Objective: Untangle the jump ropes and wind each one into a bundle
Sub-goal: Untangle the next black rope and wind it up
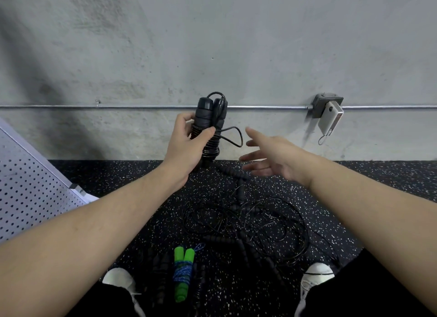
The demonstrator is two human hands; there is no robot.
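My left hand grips a black jump rope bundle, two handles held upright side by side with thin black cord wound round them and a loose loop sticking out to the right. My right hand hovers just right of that loop with fingers spread, holding nothing. On the speckled floor below lies a tangle of black jump ropes with ribbed foam handles. Near my feet lies a wound bundle with green handles and blue cord, and dark wound bundles sit beside it.
A grey concrete wall with a metal conduit pipe runs across the back. A white power bank hangs from a junction box on the pipe. A white perforated panel slopes at the left. My white shoes flank the ropes.
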